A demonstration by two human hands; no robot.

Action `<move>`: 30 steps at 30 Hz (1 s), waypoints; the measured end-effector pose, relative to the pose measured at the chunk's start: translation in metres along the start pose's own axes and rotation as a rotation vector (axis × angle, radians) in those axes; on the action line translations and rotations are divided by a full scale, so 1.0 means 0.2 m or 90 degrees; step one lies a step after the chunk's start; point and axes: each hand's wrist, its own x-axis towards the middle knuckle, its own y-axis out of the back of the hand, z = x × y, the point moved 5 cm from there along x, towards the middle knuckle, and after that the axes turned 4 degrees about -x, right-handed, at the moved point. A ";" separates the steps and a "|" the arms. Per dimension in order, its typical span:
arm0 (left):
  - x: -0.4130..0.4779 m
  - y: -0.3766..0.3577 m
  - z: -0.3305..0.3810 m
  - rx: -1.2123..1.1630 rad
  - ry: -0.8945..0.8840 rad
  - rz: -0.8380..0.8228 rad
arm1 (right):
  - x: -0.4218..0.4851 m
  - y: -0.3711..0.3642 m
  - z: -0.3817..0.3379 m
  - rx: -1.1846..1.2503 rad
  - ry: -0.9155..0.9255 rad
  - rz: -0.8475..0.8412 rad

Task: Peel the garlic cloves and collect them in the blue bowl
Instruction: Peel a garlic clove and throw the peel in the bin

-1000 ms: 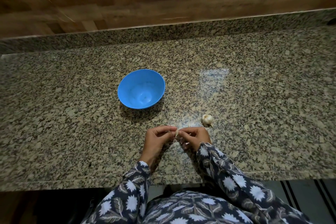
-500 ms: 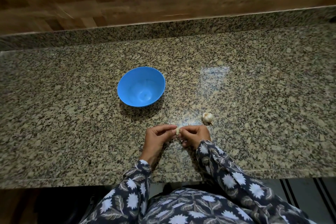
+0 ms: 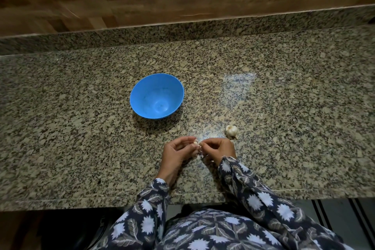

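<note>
Near front edge of speckled granite desk: left hand and right hand together, both pinching small pale garlic clove. Beyond, round blue plastic bowl, apparently empty. Beside right hand, whitish garlic bulb. Clove judged light, firm, slippery once bare; pinch at tips.

Blue bowl upright — garlic bulb nearby

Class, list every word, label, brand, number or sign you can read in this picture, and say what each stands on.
None: no text can be read anywhere. The blue bowl, the granite counter, the garlic bulb and the garlic clove pinched between the left hand and the right hand bear no lettering; the sleeves carry only a flower print.
</note>
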 end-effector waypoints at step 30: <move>-0.01 -0.01 0.04 0.066 -0.088 -0.012 | -0.04 0.00 -0.06 0.170 -0.052 -0.069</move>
